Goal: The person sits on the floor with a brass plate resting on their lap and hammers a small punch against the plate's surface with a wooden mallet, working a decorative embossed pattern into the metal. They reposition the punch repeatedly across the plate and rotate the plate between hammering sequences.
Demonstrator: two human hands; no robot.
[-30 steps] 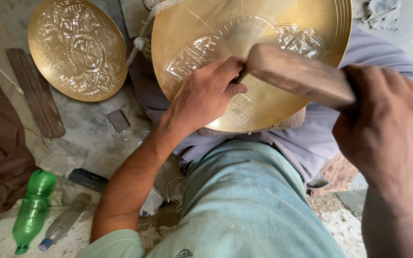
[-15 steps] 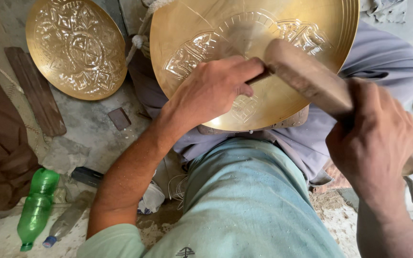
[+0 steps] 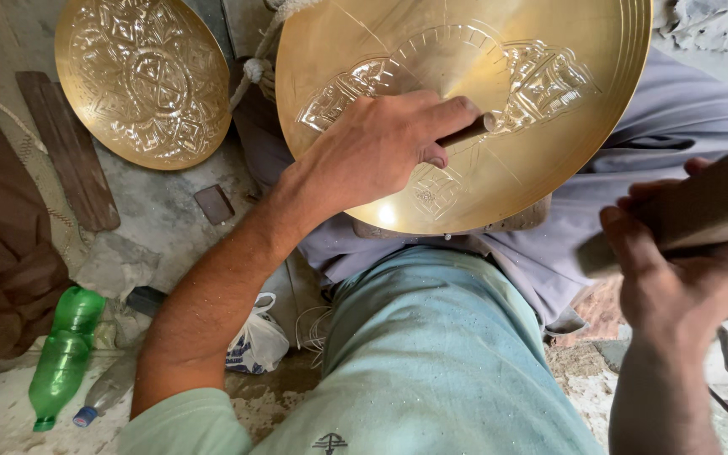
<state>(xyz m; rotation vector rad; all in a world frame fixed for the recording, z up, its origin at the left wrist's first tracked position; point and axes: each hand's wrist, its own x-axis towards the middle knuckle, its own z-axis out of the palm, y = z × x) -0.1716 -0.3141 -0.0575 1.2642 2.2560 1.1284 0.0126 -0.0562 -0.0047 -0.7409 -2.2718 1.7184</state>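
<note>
left hand [image 3: 381, 152] gripping punch [image 3: 468, 132] on brass plate [image 3: 465, 101], right hand [image 3: 684, 270] raising wooden mallet [image 3: 709, 206]

You are looking at a second engraved brass plate [image 3: 143, 80] leaning at upper left, beside a wooden plank [image 3: 69, 152] lying on the ground. A green bottle [image 3: 62, 358] is lying at lower left, just beside a clear bottle [image 3: 107, 388]. A white plastic bag [image 3: 256, 341] is sitting nearby.
</note>
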